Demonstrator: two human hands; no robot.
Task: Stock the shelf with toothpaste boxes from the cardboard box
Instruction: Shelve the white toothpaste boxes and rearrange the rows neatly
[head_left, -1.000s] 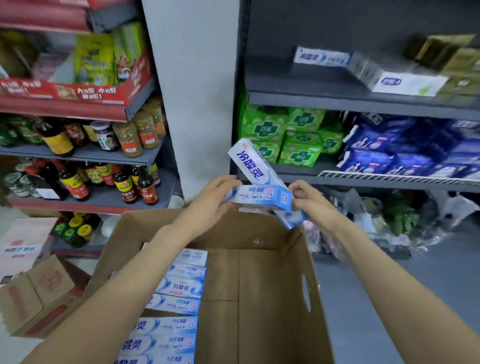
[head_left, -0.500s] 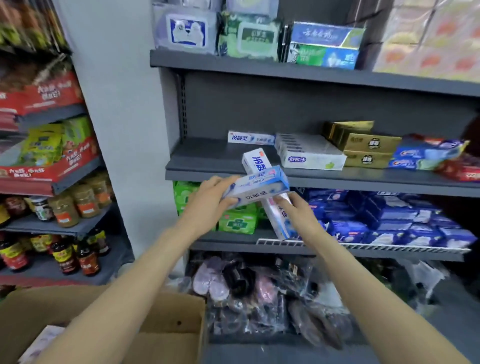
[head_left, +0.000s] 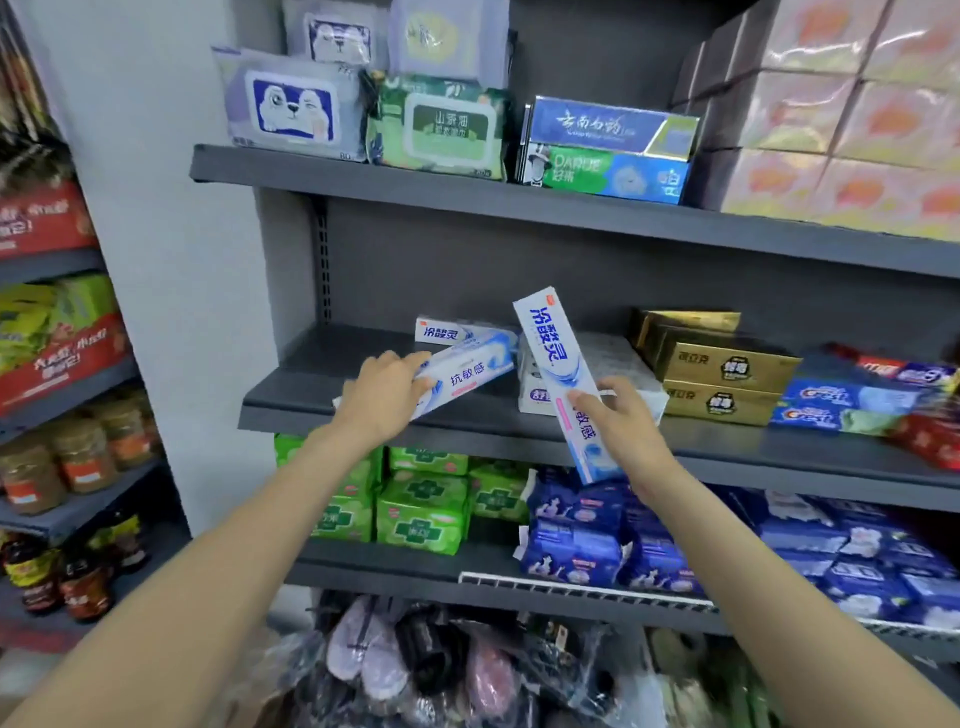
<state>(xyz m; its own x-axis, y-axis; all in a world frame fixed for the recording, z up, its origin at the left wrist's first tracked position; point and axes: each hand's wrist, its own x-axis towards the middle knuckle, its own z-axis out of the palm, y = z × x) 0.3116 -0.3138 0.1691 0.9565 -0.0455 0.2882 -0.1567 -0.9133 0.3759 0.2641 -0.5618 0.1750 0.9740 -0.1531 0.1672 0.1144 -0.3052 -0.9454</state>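
Left hand (head_left: 382, 395) gripped one box (head_left: 457, 376), hiding its near end; right hand (head_left: 621, 421) gripped a tilted box (head_left: 558, 364), its low end hidden.

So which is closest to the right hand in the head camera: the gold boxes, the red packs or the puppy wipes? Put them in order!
From the right hand:
1. Gold boxes, just to its right on the same shelf.
2. Red packs, farther right at the shelf's end.
3. Puppy wipes, one shelf up, far to the left.

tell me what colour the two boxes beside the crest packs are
Gold with dark lettering: the gold boxes, stacked on the middle shelf; head view.
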